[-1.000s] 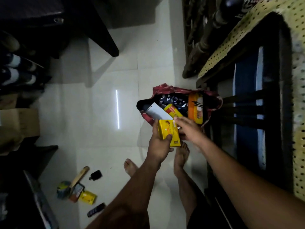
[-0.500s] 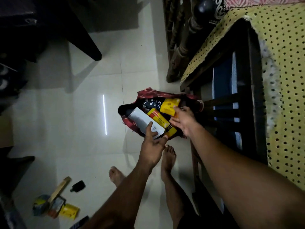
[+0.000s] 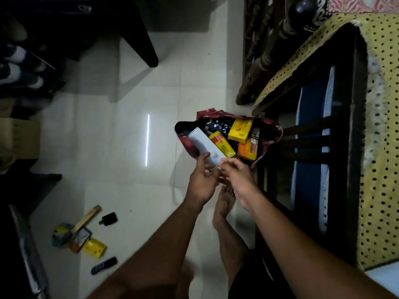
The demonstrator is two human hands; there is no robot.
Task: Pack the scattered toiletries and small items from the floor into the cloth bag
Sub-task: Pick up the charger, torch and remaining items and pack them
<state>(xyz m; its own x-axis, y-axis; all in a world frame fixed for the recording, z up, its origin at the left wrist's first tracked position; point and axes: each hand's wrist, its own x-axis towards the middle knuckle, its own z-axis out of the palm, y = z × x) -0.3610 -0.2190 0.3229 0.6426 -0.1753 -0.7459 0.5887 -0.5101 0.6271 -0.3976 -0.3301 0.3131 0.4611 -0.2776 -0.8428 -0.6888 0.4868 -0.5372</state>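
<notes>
Evidently both hands meet at the near rim of the cloth bag (image 3: pixel 267 134), probably steadying it: the left hand (image 3: pixel 203 180) touches the white box (image 3: pixel 204 145) with loosely curled fingers, while the right hand's (image 3: pixel 235 172) grip cannot be told. More toiletries (image 3: pixel 82 238) lie well apart on the glossy white tile floor (image 3: pixel 108 137), beside a dark bed frame (image 3: pixel 345 104).

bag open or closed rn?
Open. The cloth bag gapes upward on the floor, and the white box, yellow boxes and orange box inside are plainly visible through its mouth.
</notes>
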